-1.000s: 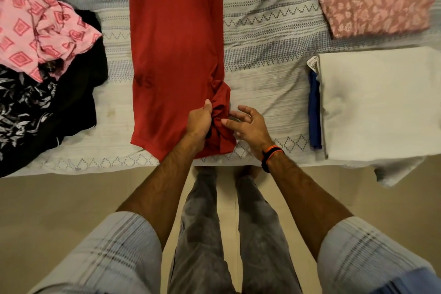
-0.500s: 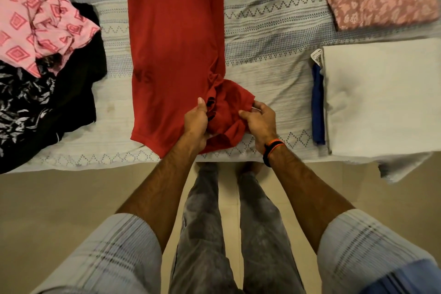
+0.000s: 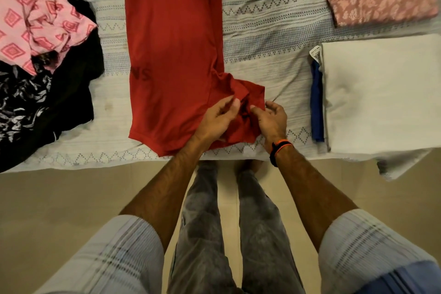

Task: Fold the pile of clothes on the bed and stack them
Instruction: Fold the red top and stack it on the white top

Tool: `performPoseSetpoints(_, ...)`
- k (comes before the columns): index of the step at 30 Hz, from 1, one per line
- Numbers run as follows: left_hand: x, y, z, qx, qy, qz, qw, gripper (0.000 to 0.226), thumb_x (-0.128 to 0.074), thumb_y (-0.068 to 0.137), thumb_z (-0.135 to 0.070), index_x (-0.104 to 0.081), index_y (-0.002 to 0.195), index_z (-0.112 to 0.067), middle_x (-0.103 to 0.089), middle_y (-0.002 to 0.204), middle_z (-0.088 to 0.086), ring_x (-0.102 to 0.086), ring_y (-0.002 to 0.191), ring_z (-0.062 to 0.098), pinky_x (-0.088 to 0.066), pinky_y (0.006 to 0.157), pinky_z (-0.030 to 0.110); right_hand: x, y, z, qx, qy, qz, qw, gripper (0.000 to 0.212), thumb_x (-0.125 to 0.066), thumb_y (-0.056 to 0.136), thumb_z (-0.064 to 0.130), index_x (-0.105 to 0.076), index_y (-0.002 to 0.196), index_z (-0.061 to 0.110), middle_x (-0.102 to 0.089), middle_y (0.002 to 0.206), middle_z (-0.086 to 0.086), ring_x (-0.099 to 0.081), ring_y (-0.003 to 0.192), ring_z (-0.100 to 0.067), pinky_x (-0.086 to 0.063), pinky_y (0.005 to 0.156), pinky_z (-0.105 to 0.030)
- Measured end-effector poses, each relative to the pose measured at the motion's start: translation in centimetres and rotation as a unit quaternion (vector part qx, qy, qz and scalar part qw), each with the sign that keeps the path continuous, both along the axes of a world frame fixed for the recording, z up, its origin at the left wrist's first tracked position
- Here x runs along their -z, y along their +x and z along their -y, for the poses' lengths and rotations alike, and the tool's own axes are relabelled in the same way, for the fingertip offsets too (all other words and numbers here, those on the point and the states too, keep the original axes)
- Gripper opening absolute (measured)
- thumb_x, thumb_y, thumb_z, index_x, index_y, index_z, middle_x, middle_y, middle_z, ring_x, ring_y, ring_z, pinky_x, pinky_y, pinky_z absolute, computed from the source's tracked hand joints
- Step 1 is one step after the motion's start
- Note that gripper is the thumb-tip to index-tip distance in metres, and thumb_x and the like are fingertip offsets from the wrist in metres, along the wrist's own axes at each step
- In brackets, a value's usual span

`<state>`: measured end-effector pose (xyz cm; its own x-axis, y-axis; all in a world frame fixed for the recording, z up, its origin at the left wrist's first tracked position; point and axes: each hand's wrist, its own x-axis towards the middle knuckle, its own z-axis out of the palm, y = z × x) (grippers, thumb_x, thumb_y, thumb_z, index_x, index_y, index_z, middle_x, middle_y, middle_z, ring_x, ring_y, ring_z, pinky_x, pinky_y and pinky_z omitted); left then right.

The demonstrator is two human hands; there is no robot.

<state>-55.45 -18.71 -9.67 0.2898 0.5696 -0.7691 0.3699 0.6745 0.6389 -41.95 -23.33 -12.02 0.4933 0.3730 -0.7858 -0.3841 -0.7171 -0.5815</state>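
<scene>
Pulled rightward, red shirt's sleeve [image 3: 248,93] lies pinched between both hands' fingers [image 3: 254,109].

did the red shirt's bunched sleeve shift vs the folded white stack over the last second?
Yes. The bunched sleeve of the red shirt has spread rightward, toward the folded white stack, which stays put on the bed.

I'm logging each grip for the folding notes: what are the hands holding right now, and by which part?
Both hands, left and right, pinch the red shirt at its bunched sleeve, near the bed's front edge.
</scene>
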Motion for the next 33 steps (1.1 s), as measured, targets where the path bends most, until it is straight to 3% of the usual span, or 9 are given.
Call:
performPoseSetpoints(4,-0.4,1.0,1.4,0.183,-0.047,0.069,0.979,0.085,-0.076,0.084,-0.015,-0.028,0.154,-0.025,-0.036,0.154,0.002,-0.054,0.126,0.020,-0.061,0.082,0.037,0.1,0.1,0.4,-0.029,-0.005,0.040,0.999,0.048,-0.073,0.085,0.041,-0.056,0.122,0.018,-0.064,0.102,0.008,-0.062,0.092,-0.006,-0.052,0.083,-0.025)
performPoseSetpoints(7,-0.3,1.3,2.1,0.104,-0.055,0.055,0.992,0.101,-0.078,0.079,-0.003,-0.015,0.156,-0.020,-0.039,0.154,0.002,-0.053,0.123,0.010,-0.060,0.082,0.031,0.2,0.4,0.5,-0.041,0.002,0.044,0.998,0.054,-0.076,0.080,0.047,-0.057,0.123,0.018,-0.066,0.108,0.005,-0.063,0.096,-0.009,-0.051,0.082,-0.025)
performPoseSetpoints(10,0.9,0.7,2.0,0.047,-0.048,0.026,0.997,0.113,-0.078,0.077,-0.001,0.000,0.157,-0.018,-0.048,0.149,-0.004,-0.047,0.132,0.012,-0.049,0.104,0.039,0.6,0.6,0.4,-0.090,-0.009,0.054,0.994,0.059,-0.083,0.074,0.040,-0.057,0.122,0.018,-0.068,0.107,0.003,-0.066,0.094,-0.013,-0.055,0.081,-0.027)
performPoseSetpoints(14,1.5,0.2,1.7,0.130,-0.036,0.018,0.991,0.105,-0.080,0.075,0.001,-0.016,0.156,-0.017,-0.046,0.150,-0.003,-0.068,0.107,0.019,-0.052,0.099,0.042,1.2,1.4,-0.1,-0.118,-0.059,0.064,0.989,0.036,-0.079,0.079,0.026,-0.069,0.111,0.015,-0.072,0.101,-0.002,-0.068,0.094,-0.020,-0.057,0.088,-0.036)
performPoseSetpoints(17,1.3,0.5,1.8,0.135,0.075,-0.071,0.985,0.093,-0.086,0.070,-0.007,-0.036,0.148,-0.018,-0.056,0.133,-0.002,-0.066,0.091,0.013,-0.056,0.082,0.024,1.4,1.8,0.1,-0.133,-0.081,0.081,0.984,0.019,-0.076,0.080,0.032,-0.073,0.094,0.019,-0.074,0.098,-0.001,-0.067,0.095,-0.020,-0.055,0.093,-0.040)
performPoseSetpoints(21,1.9,0.0,2.3,0.102,0.226,-0.205,0.947,0.064,-0.084,0.070,-0.015,-0.056,0.127,-0.019,-0.053,0.127,0.000,-0.056,0.110,0.016,-0.051,0.098,0.033,1.3,1.8,0.3,-0.188,-0.075,0.065,0.977,0.045,-0.086,0.069,0.036,-0.070,0.106,0.016,-0.072,0.103,-0.001,-0.067,0.096,-0.020,-0.056,0.090,-0.038)
performPoseSetpoints(24,2.0,-0.8,2.2,0.154,0.208,-0.201,0.945,0.065,-0.085,0.069,-0.015,-0.057,0.127,-0.016,-0.050,0.134,0.003,-0.054,0.117,0.020,-0.048,0.104,0.036,1.1,1.7,0.2,-0.208,-0.076,0.053,0.974,0.057,-0.087,0.064,0.038,-0.067,0.112,0.016,-0.071,0.105,-0.001,-0.067,0.098,-0.021,-0.056,0.092,-0.041)
performPoseSetpoints(29,1.1,-1.7,2.0,0.150,0.191,-0.181,0.953,0.069,-0.086,0.070,-0.012,-0.054,0.131,-0.015,-0.052,0.135,0.003,-0.056,0.115,0.016,-0.045,0.094,0.020,-0.6,0.8,0.3,-0.205,-0.015,0.021,0.978,0.050,-0.087,0.067,0.033,-0.066,0.111,0.019,-0.071,0.107,-0.001,-0.067,0.099,-0.021,-0.057,0.091,-0.043)
performPoseSetpoints(33,0.7,-3.7,1.9,0.101,0.216,-0.232,0.943,0.071,-0.087,0.067,-0.014,-0.053,0.130,-0.018,-0.050,0.134,0.004,-0.053,0.119,0.021,-0.046,0.105,0.037,-2.0,-1.1,-0.2,-0.198,0.040,0.031,0.979,0.044,-0.077,0.080,0.020,-0.061,0.121,0.022,-0.068,0.111,0.001,-0.065,0.101,-0.019,-0.057,0.090,-0.044)
